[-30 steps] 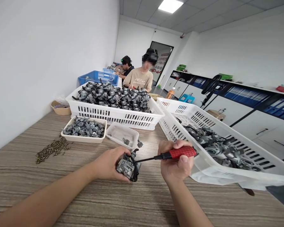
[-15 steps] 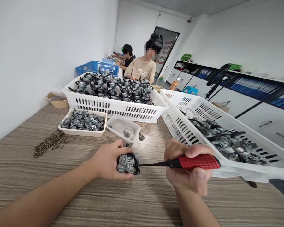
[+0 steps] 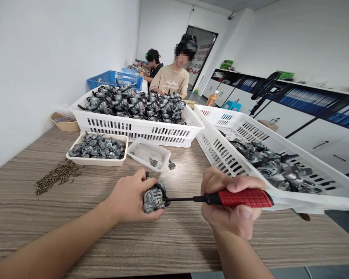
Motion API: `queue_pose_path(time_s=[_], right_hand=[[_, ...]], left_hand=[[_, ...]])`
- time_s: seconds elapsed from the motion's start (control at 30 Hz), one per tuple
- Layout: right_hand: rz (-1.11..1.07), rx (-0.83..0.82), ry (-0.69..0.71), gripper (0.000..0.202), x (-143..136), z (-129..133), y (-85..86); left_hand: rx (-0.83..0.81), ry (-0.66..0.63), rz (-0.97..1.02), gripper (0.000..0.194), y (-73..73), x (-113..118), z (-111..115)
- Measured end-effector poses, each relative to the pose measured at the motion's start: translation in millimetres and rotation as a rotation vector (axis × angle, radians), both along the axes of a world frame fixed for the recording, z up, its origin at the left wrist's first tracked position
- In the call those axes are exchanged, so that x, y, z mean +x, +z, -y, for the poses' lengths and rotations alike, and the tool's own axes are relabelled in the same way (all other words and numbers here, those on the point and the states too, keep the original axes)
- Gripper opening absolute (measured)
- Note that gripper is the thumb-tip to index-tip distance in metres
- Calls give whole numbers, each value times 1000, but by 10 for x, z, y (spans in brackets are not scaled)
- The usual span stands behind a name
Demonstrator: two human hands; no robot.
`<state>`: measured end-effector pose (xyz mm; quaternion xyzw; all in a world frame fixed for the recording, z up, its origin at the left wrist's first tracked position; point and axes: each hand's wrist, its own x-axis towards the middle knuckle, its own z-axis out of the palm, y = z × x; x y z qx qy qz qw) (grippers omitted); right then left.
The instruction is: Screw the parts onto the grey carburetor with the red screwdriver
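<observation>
My left hand (image 3: 130,197) grips a small grey metal carburetor (image 3: 154,197) just above the wooden table (image 3: 163,240). My right hand (image 3: 229,211) is closed around the red handle of a screwdriver (image 3: 238,198), held level, with its dark shaft running left and its tip touching the carburetor's right side. Both hands are near the table's front edge, just left of the white basket (image 3: 221,155) on the right.
A white basket (image 3: 139,130) heaped with carburetors stands behind, and the right one holds more. A beige tray of metal parts (image 3: 97,149), a clear tray (image 3: 149,155) and loose screws (image 3: 56,176) lie to the left. Two people sit farther along the table.
The screwdriver has levelled out and its tip now meets the carburetor's side. My head has tilted down, so the hands sit lower and the table's front edge shows.
</observation>
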<state>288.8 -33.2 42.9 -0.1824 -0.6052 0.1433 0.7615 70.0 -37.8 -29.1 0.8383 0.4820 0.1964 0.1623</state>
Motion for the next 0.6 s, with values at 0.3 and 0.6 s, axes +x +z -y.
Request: queue_pose_path(time_s=[0.3, 0.6], right_hand=[[77, 151, 88, 13, 41, -64, -56], [88, 155, 96, 13, 2, -51, -46]], left_hand=[[-10, -13, -43, 73, 56, 5, 38], [-33, -7, -65, 71, 72, 24, 38]])
